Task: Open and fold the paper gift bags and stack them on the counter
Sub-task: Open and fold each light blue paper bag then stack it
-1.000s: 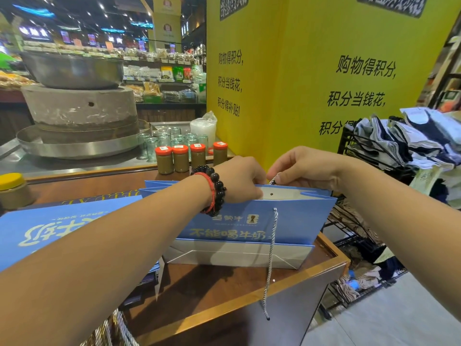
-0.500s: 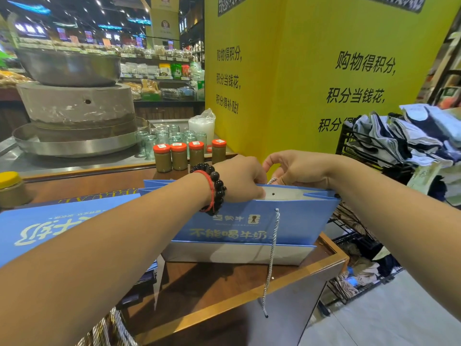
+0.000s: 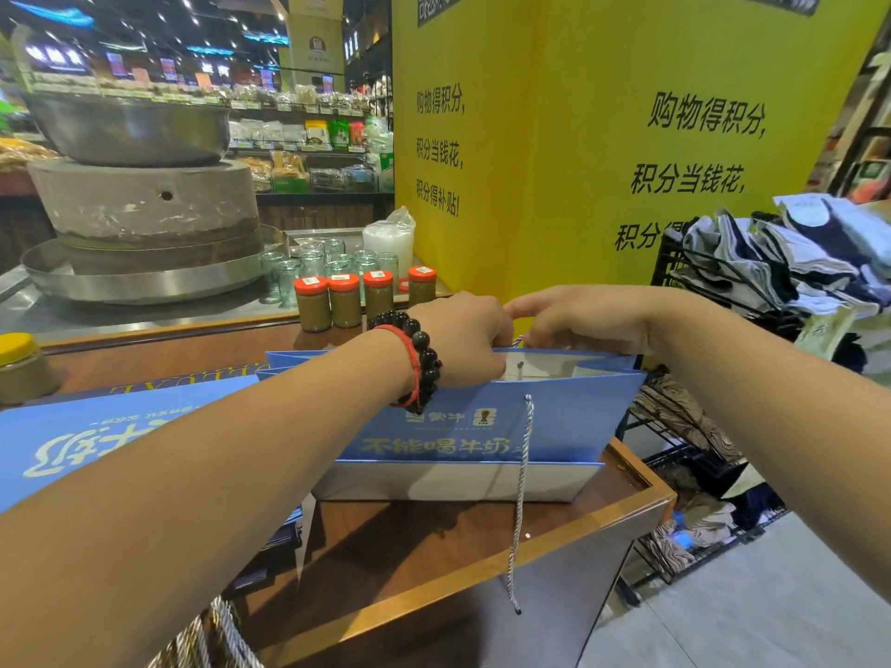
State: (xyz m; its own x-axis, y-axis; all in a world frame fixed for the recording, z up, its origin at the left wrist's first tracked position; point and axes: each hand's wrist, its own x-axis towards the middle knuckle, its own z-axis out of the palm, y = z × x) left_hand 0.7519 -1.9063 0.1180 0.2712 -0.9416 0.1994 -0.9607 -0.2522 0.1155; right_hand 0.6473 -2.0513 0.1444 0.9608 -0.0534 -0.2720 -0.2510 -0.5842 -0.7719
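A shop: stocked shelves (packaged food), jars on display.

Paper bag, blue, smooth w/ a soft sheen, white matt inside. Its cord is twisted string, blue-white. Counter: polished dark wood, glossy, lighter wood trim at the edge. Bracelet on the left wrist: glossy black beads plus a red cord. 4 jars, glass w/ shiny orange plastic lids. Millstone: rough grey stone, brushed metal bowl on top, metal tray below. Yellow wall is matt. Cloth pieces on a black wire rack.
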